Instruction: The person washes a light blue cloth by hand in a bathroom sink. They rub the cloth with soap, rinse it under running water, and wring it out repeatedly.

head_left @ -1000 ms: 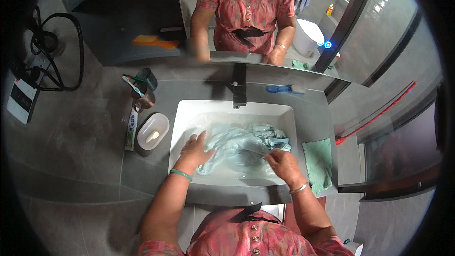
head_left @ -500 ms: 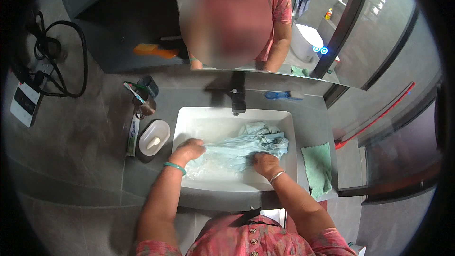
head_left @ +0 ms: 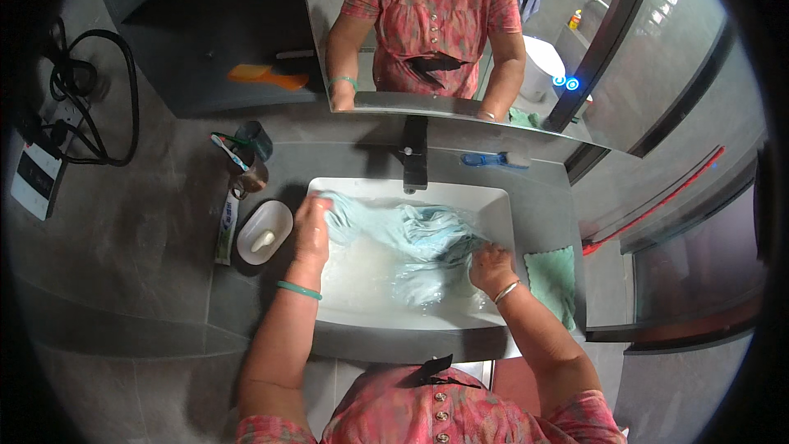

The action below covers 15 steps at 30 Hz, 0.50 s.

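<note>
A wet light-blue garment [head_left: 431, 230] is stretched across the white washbasin [head_left: 362, 318], partly lifted and partly lying in cloudy water. My left hand [head_left: 311, 230], above a green bangle, is closed on one end of it at the basin's left side. At the right side my right hand [head_left: 493, 268], with a silver bangle at the wrist, grips the other end. The cloth's exact kind cannot be made out. Behind the basin stands a black faucet [head_left: 415, 156], its spout over the far rim.
Left of the basin are a soap dish [head_left: 275, 218] with white soap, a toothpaste tube [head_left: 228, 226] and a cup [head_left: 253, 177] with toothbrushes. A blue brush [head_left: 485, 160] lies behind, a green cloth [head_left: 552, 286] at right. The mirror [head_left: 448, 33] rises beyond.
Both hands have moved apart and the cloth is spread wider. My left hand has gone up toward the far left corner, my right hand toward the right rim.
</note>
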Each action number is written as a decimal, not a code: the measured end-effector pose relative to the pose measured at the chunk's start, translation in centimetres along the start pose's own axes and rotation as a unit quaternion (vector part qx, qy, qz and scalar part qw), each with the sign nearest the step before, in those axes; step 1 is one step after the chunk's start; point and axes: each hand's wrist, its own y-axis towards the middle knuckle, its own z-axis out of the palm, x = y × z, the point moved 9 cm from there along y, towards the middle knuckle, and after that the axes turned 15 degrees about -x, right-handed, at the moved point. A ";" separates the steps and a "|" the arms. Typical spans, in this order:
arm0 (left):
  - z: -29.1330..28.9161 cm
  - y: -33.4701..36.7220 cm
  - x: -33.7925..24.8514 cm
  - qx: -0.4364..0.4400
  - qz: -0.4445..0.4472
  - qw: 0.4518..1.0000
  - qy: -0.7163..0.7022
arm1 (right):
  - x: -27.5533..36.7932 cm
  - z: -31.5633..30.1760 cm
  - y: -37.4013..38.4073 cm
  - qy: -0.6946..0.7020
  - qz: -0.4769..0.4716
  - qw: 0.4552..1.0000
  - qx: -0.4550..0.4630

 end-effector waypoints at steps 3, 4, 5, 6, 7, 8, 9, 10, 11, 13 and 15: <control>-0.2 -1.7 5.9 0.140 0.008 0.841 0.522 | 2.8 -1.8 0.6 0.134 -0.018 0.991 -0.021; -0.3 -2.8 6.7 0.139 0.065 0.784 0.602 | 4.2 -2.4 0.8 0.198 -0.029 0.979 -0.036; -0.8 -3.6 7.2 0.121 0.112 0.718 0.677 | 5.6 -2.2 0.8 0.253 -0.021 0.967 -0.008; -1.0 -4.7 8.4 0.129 0.117 0.697 0.696 | 7.1 -2.4 0.7 0.321 -0.011 0.947 -0.016; -1.4 -5.4 9.6 0.141 0.103 0.686 0.707 | 8.5 -1.0 0.5 0.422 0.043 0.903 0.059; -1.4 -5.7 10.0 0.129 0.126 0.680 0.711 | 10.1 0.5 0.1 0.500 0.096 0.849 0.141; -1.0 -6.0 11.7 0.205 0.134 0.603 0.760 | 11.6 2.2 -0.8 0.563 0.159 0.780 0.224; -0.2 -5.9 12.3 0.235 0.141 0.634 0.723 | 12.7 3.5 -1.6 0.598 0.208 0.725 0.271; 0.4 -5.7 13.1 0.277 0.121 0.635 0.711 | 13.7 4.6 -2.3 0.629 0.257 0.664 0.313; 2.3 -5.2 12.8 0.285 0.052 0.755 0.588 | 15.4 6.0 -3.5 0.693 0.333 0.510 0.387; 6.1 -6.3 10.0 0.302 0.109 0.835 0.448 | 16.7 5.9 -3.8 0.749 0.388 0.320 0.431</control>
